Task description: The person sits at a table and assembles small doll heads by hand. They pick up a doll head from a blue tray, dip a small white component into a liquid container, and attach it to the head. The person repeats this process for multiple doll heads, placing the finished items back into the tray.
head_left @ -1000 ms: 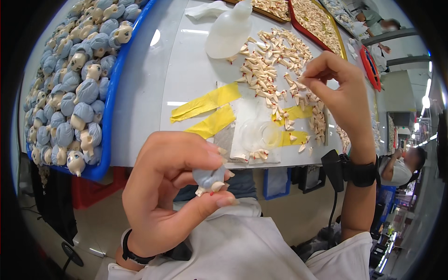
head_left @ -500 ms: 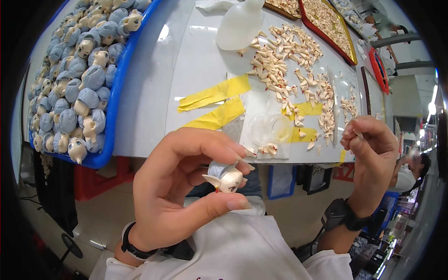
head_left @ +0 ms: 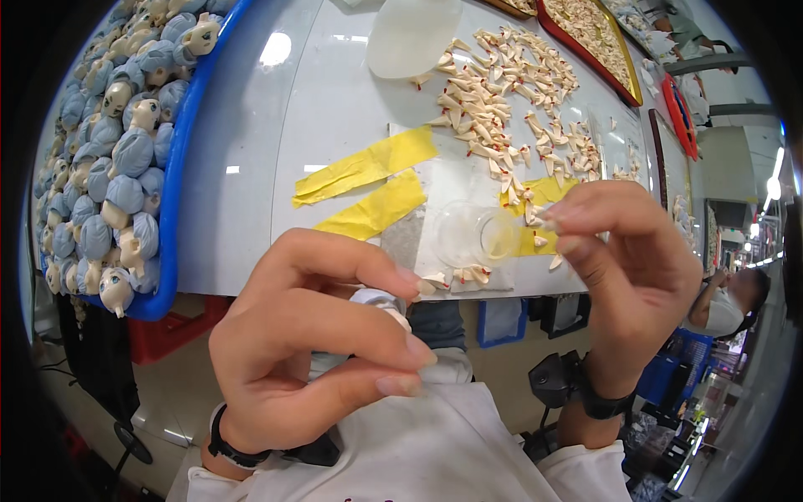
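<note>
My right hand point(head_left: 640, 272) is moving leftward, nearing but staying apart from the doll head point(head_left: 374, 297), which my left hand point(head_left: 288, 339) is gripping; I can't tell whether the right is pinching anything.

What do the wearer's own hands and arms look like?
Left hand and right hand: five-fingered, ungloved, nails reaching past the fingertips. Each wrist wears a black band, the left band and right band, with a dark boxy module alongside. White sleeves end above the wrists.

Red frame point(head_left: 180, 335) low left; blue bin point(head_left: 503, 342) below table point(head_left: 238, 226); co-worker point(head_left: 713, 314) far right.
</note>
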A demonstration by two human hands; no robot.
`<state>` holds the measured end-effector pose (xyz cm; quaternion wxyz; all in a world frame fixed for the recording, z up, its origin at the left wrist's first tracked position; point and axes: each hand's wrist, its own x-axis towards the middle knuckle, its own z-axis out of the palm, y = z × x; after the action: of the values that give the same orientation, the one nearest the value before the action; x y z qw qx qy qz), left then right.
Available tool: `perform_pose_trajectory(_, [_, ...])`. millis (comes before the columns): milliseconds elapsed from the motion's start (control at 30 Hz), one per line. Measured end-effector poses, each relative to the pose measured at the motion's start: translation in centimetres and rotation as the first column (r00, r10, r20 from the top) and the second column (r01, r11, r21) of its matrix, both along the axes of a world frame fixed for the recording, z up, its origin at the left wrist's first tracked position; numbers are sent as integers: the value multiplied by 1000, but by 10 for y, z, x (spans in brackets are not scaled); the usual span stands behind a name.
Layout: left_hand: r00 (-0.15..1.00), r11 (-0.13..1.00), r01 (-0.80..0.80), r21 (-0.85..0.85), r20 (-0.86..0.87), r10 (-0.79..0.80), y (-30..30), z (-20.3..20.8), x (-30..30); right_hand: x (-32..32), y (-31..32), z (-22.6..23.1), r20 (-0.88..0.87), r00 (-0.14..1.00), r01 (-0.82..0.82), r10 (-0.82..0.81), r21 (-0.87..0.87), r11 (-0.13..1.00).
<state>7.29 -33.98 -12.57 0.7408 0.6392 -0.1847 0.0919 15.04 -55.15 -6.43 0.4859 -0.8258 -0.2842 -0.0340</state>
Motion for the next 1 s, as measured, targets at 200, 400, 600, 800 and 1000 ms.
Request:
perform_pose_trajectory(200, [978,989,-65,-135,-203,36,-5,10,-4,-7,17,3,337,941,119,-18,-282,952])
perform_pose_trajectory(400, [951,970,-77,-229,-309,3,-10,14,-5,-7,20,-1,401,916,100,29,-297,950])
perform_pose_trajectory(600, [975,982,-72,-176,-220,32,-14,14,-5,-21,26,-5,240,970,50,-47,-7,999])
perform_pose_trajectory(800, [903,928,-217,-303,-422,73,-31,31,-12,-38,31,1,76,994,-92,83,127,988])
perform_pose_trajectory(1000, [947,981,-139,-133,-306,92,-20,16,-20,-48,33,-2,142,990,-28,19,64,998])
